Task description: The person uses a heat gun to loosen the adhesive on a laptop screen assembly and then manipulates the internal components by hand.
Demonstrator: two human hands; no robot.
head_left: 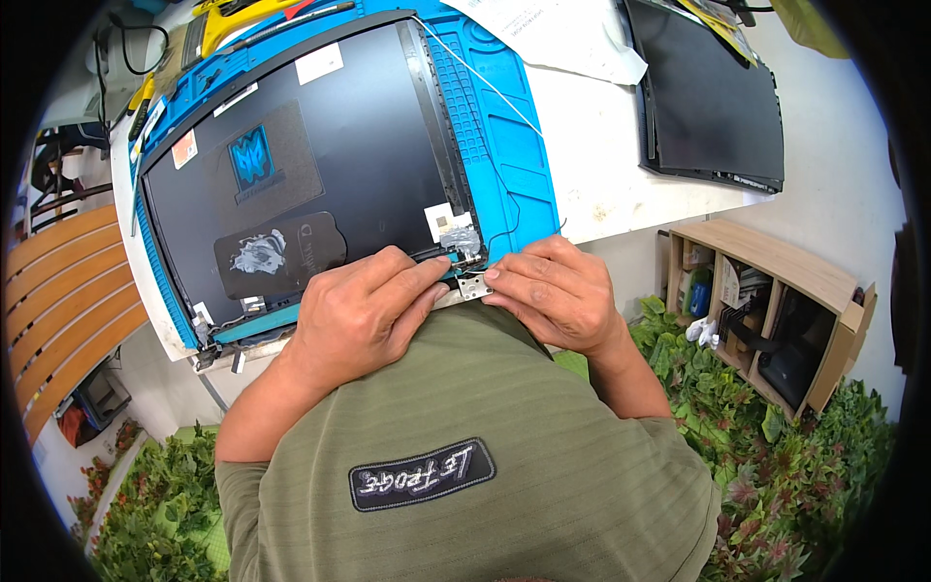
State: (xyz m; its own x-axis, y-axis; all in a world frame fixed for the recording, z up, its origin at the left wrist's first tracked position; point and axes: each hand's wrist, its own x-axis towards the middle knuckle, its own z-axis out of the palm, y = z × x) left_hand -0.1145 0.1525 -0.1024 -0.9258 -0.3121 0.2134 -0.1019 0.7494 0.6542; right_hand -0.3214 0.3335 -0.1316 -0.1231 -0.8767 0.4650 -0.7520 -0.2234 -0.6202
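Observation:
A large dark laptop screen panel (359,116) lies in a frame on a blue work mat (524,165), with pale stickers and grey adhesive patches on it. At its near right corner sits a silver metal hinge (472,286) with screw holes. My right hand (561,289) pinches the hinge's right end between thumb and fingertips. My left hand (364,306) is closed at the same corner, thumb and fingers together at the frame edge; what lies between them is hidden. A thin black cable (504,189) runs from the corner over the mat.
Yellow-handled tools (228,24) lie at the far left. A black flat device (713,102) rests on the white table (601,194) at right, near a white plastic bag (553,39). Below stand a wooden shelf (737,247), leafy plants (756,475) and, at left, a slatted wooden bench (73,310).

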